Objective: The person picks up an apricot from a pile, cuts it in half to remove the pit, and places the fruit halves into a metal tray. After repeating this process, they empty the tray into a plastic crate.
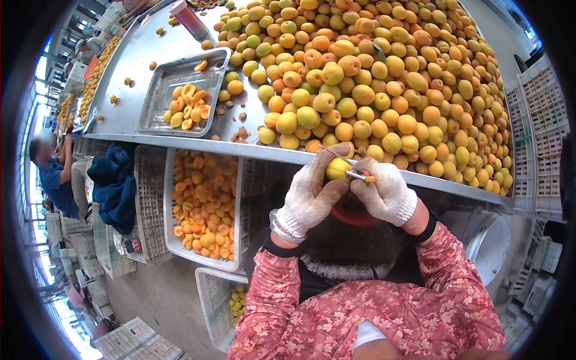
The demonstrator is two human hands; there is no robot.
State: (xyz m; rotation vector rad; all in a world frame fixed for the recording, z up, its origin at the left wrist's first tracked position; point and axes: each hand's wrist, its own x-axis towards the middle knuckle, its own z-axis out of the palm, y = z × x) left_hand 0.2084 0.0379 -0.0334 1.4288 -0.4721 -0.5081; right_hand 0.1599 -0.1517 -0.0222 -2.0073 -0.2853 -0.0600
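Observation:
White knit gloves, stained brown at the fingers, cover both hands. A yellow-green apricot [338, 168] is gripped in the fingers of my left hand [312, 193], just over the table's front edge. My right hand [384, 191] is closed around a small metal pitting tool [359, 175], whose tip meets the apricot's side. An orange bit [370, 179] shows by the tool at my right fingers. Directly beyond my hands lies a large heap of whole apricots [384, 90], yellow to orange with some green ones.
On the metal table [129, 90], a steel tray [159, 90] holds apricot halves [189, 108]; pits [240, 133] lie beside it. A red-capped tumbler [189, 19] stands behind. Below, a white crate [170, 231] holds more halves, and another crate [210, 300] has green fruit. A person [60, 174] sits at left.

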